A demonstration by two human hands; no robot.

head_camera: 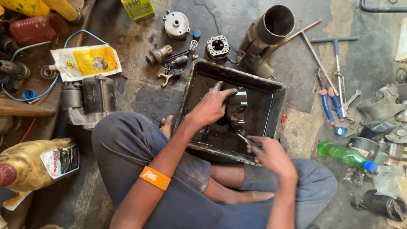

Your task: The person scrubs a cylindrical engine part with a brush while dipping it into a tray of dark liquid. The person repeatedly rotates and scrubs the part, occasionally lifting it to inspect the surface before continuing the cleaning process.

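Left hand (210,106) grips black metal part (236,111) inside black tray (277,91) on floor, middle of tray. Right hand (269,153) closed on thin tool (245,139) at near tray edge. Part dark, oily; cleaning seems unfinished. Other parts (176,24) wait beyond far edge.

Single head-worn view, steeply downward and close over the lap, oily tray (277,91) and floor.
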